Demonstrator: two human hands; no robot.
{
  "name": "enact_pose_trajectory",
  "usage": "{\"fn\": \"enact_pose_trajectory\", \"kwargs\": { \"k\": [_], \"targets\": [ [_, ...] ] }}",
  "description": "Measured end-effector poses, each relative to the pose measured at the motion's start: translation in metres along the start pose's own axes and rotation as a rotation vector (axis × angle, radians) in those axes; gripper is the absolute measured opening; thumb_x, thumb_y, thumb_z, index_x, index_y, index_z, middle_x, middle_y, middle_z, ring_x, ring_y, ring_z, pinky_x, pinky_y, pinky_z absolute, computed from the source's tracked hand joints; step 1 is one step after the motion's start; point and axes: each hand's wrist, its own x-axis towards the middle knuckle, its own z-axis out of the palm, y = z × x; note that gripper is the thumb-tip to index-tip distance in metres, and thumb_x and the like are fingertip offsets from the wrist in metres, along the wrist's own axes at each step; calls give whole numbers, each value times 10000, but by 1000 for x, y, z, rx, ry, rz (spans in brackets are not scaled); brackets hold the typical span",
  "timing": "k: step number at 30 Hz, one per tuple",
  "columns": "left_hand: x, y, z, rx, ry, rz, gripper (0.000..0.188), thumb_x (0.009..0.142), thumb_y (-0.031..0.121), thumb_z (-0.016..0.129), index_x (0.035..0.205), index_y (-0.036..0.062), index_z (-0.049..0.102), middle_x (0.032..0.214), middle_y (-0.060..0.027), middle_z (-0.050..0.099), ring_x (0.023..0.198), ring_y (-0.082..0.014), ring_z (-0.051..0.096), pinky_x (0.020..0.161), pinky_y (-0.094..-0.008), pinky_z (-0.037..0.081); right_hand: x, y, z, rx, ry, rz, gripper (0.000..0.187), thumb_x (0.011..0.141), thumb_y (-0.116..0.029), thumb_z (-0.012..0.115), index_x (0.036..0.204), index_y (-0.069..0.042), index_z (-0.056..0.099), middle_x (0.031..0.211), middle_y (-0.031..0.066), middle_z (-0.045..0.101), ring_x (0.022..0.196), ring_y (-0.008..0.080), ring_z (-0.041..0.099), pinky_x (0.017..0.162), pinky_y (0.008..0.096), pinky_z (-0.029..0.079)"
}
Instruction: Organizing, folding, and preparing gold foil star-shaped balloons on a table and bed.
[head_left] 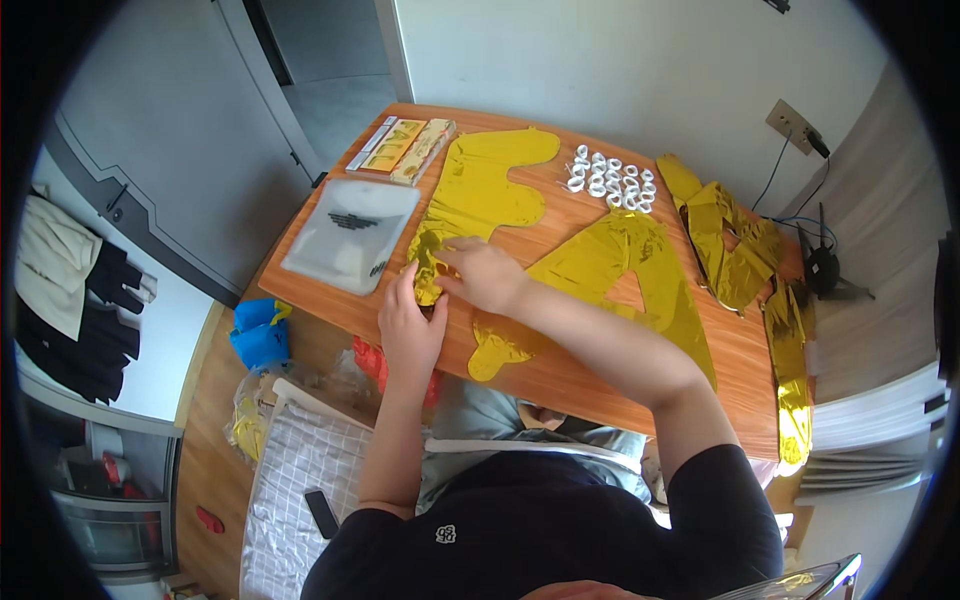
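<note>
A flat gold foil balloon [482, 190], shaped like a letter with two rounded arms, lies along the left-middle of the wooden table. Its near end is crumpled between my hands. My left hand [408, 318] grips that end from the left, close to the table's front edge. From the right, my right hand [486, 276] pinches the same foil with bent fingers. Beneath my right forearm spreads a second gold foil balloon [622, 250], an A shape, partly hidden by the arm. One rounded foot of it shows near the front edge.
A clear plastic bag [350, 235] and some flat printed boxes [400, 150] occupy the table's left side. Several small white ribbon rolls [612, 180] sit at the back. More gold foil [735, 245] lies along the right edge, by a black device [822, 265] with cables.
</note>
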Motion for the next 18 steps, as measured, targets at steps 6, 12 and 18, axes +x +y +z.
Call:
{"fn": "enact_pose_trajectory", "kwargs": {
  "k": [6, 12, 18],
  "targets": [
    [1, 8, -5, -27, -21, -31, 605, 856, 170, 763, 1385, 55, 493, 1276, -198, 581, 1177, -398, 579, 969, -473, 486, 6, -1, 5, -140, -23, 2, 313, 907, -303, 694, 1157, -117, 724, 1227, 86, 648, 1178, 296, 587, 996, 435, 497],
    [-1, 0, -2, -14, -21, -20, 556, 864, 175, 758, 1351, 48, 524, 1214, -192, 629, 1132, -388, 603, 938, -470, 487, 16, 13, -3, -52, -36, 2, 204, 919, -212, 682, 1071, -89, 740, 1148, 109, 688, 1107, 289, 635, 912, 407, 526],
    [-5, -4, -3, -5, -32, -1, 488, 881, 192, 743, 1313, 51, 564, 1193, -180, 663, 1118, -367, 618, 953, -462, 474, 35, 74, -56, 586, 448, 461, 285, 1066, -252, 425, 1081, -23, 592, 976, 181, 667, 956, 323, 665, 873, 456, 507]
  ]
}}
